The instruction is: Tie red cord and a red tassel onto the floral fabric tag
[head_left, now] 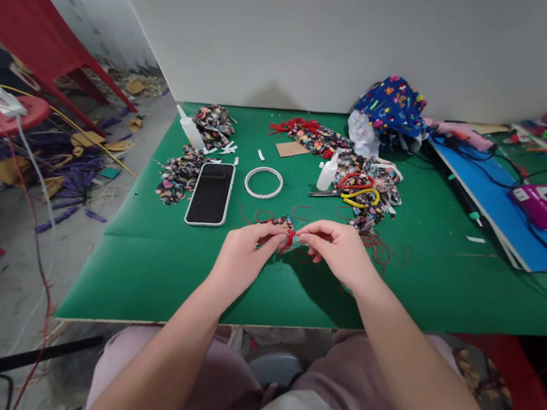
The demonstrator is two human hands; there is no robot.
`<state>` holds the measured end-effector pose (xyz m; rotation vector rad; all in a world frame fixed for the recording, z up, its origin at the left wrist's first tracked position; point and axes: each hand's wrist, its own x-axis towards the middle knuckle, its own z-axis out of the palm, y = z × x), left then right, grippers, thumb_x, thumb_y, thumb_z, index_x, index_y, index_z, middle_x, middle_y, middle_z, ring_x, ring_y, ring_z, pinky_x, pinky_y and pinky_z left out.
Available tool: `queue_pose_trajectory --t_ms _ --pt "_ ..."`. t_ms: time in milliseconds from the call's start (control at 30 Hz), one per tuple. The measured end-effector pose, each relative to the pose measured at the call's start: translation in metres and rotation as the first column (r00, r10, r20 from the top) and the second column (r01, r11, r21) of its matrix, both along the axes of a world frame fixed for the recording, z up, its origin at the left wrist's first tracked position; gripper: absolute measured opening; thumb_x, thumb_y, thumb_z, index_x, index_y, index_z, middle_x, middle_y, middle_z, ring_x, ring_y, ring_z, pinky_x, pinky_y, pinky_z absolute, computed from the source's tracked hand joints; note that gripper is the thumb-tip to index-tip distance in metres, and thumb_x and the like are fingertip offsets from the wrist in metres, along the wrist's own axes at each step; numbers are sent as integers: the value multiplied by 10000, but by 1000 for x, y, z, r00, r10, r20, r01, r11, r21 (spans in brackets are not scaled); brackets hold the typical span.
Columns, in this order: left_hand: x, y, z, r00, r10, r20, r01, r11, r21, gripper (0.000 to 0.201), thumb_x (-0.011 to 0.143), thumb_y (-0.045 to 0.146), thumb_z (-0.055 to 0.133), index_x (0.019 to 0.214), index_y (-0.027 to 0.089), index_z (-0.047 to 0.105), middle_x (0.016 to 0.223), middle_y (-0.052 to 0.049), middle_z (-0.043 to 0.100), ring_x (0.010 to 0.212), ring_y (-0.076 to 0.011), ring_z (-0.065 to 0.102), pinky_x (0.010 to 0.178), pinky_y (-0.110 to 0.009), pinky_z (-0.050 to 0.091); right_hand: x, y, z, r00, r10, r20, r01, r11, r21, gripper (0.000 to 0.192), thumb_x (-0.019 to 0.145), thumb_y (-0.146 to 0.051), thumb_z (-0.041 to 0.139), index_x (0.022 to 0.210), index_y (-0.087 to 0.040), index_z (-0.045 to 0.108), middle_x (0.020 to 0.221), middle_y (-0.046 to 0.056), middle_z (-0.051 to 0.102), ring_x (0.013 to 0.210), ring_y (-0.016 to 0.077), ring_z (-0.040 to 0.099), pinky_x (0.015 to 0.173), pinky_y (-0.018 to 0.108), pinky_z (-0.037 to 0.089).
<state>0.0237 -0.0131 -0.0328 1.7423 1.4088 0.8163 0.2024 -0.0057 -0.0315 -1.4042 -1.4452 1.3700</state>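
Over the green desk (143, 275), a careful pinch

The left hand (241, 249) has its fingers clamped on a red-trimmed piece (290, 239) between the hands; the right hand (341, 246) has fingers pinching its teal end. Best keep left steady, right gentle, loose red threads (379, 251) clear.

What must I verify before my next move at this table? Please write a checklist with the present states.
1. Left hand pinches the red-and-floral piece: ok.
2. Right hand grips firmly: cannot tell; its fingertips are at the piece, their hold unclear.
3. Scissors within easy reach: ok, probably, just beyond the right hand.
4. Loose red threads away from the hands: not ok, scattered nearby.
5. Phone apart from the hands: ok.
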Motion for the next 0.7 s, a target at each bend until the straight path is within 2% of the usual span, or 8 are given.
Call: queue_pose_trajectory --t_ms 67,167,367,533,600,700 --pt "0 0 0 1000 28 14 -28 1000 11 221 826 318 530 950 216 682 959 -22 704 857 -173 638 783 -280 477 1 -1 -1 1000 4 14 -4 1000 -10 153 740 -290 596 813 -190 687 631 -1 626 518 97 536 468 215 459" --pt "-1 1 0 995 43 93 -42 999 -13 261 836 328 524 1031 209 653 971 -29 702 827 -163 652 759 -274 500 2 -1 -3 999 23 38 -24 1000 8 180 777 -276 550 878 -214 686 712 5 661 549 106 570 521 237 480" --pt "-3 3 2 986 60 155 -53 997 -47 239 824 325 546 999 206 658 939 -25 702 779 -149 661 721 -248 515 4 -1 -4 972 34 231 -80 978 192 159 817 -307 521 795 -210 645 664 0 642 567 118 574 554 248 447" --pt "-6 4 2 992 9 130 4 995 -98 237 831 332 532 986 207 661 938 -28 692 759 -140 652 727 -256 518 5 -2 -1 987 57 152 -79 986 145 182 844 -358 484 812 -209 583 648 -15 602 577 108 563 541 228 450" --pt "-6 6 -1 997 0 75 3 999 -46 238 837 324 520 988 205 662 994 -48 668 843 -158 639 752 -276 515 4 -3 0 995 65 73 -72 993 92 186 846 -368 477 815 -205 561 658 -17 596 576 101 559 514 213 451" --pt "-5 7 -3 998 68 8 -69 986 155 218 825 296 541 980 206 665 1106 -67 602 1008 -178 578 815 -293 496 3 -3 3 997 64 -42 -62 997 34 181 843 -365 486 806 -198 543 653 -26 589 556 83 548 492 190 448"
